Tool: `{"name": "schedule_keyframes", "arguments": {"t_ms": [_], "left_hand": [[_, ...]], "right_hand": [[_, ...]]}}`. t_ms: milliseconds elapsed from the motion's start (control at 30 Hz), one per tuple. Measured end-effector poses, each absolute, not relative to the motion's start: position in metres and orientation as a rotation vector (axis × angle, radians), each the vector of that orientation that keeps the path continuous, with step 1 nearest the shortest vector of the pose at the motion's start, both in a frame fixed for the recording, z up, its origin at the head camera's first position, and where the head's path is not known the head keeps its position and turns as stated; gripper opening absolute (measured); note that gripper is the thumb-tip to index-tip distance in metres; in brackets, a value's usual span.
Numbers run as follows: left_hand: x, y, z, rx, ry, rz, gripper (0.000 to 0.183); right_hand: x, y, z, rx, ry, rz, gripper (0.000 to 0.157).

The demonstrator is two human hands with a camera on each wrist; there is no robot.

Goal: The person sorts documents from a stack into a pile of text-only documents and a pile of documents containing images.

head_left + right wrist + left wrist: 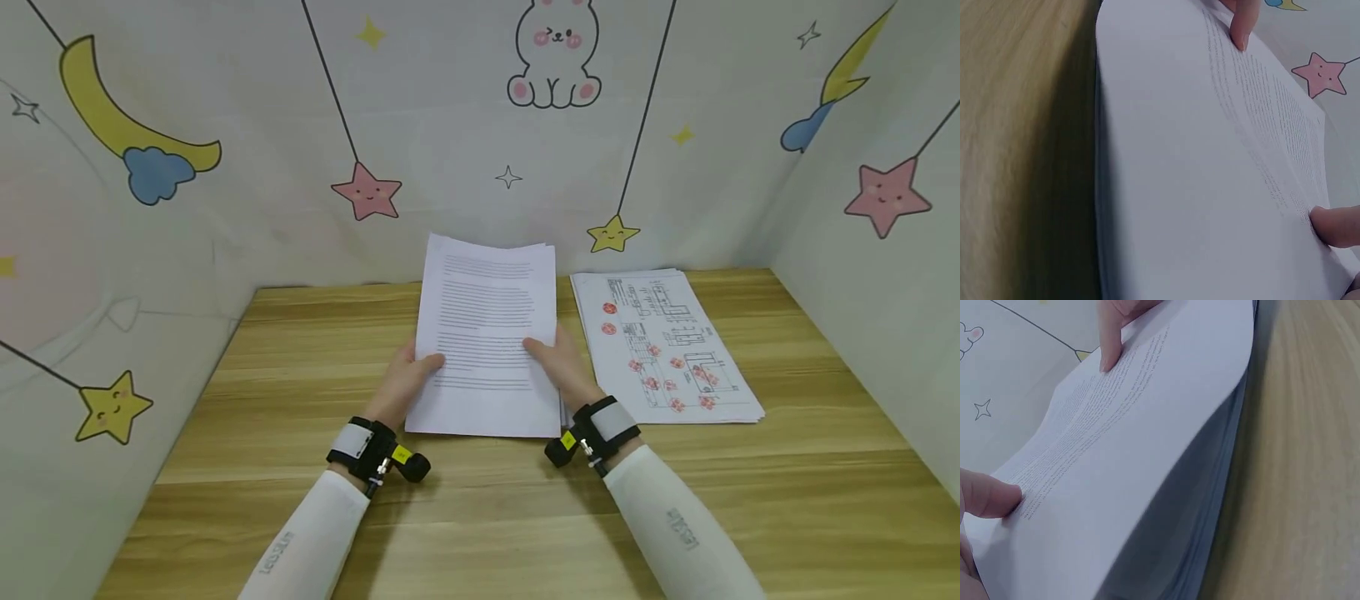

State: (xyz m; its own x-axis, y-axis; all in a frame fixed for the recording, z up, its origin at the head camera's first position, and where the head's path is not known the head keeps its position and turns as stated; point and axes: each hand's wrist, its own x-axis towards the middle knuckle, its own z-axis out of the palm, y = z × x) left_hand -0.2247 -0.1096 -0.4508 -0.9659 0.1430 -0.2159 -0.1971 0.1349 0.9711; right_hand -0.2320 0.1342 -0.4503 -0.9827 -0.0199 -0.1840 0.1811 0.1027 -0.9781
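Observation:
A stack of printed paper [483, 404] is held tilted up, its text side facing me. My left hand [408, 379] grips its left edge, thumb on top and fingers behind. On the opposite edge my right hand [566, 367] grips it the same way. In the left wrist view the top sheet [1129, 462] bows up from the sheets beneath, leaving a gap at the lower edge. The right wrist view shows the sheet's blank lower part [1179, 175] and the right thumb [1335, 225] pressing near the text. The fingers behind the paper are mostly hidden.
To the right, a second stack of sheets [720, 387] with technical drawings and red stamp marks lies on the wooden table [300, 350]. Its left edge is partly behind the held paper. A wall cloth [465, 125] with cartoon prints stands behind the table.

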Motion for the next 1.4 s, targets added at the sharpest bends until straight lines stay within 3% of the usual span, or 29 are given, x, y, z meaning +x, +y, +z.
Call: {"name": "schedule_keyframes", "arguments": {"t_ms": [533,1167,1400], "left_hand": [[-0.233,-0.093,-0.463,-0.124,2.345,1.667,0.049],[-0.232,-0.083,-0.455,-0.169,2.912,0.983,0.039],[-0.231,-0.082,-0.451,-0.128,2.991,0.746,0.049]], "right_hand": [[-0.252,0.141,-0.460,0.160,2.553,-1.574,0.039],[-0.260,0.146,-0.449,0.147,2.871,-0.953,0.047],[-0.252,0.144,-0.446,0.123,2.959,-0.834,0.056]]}}
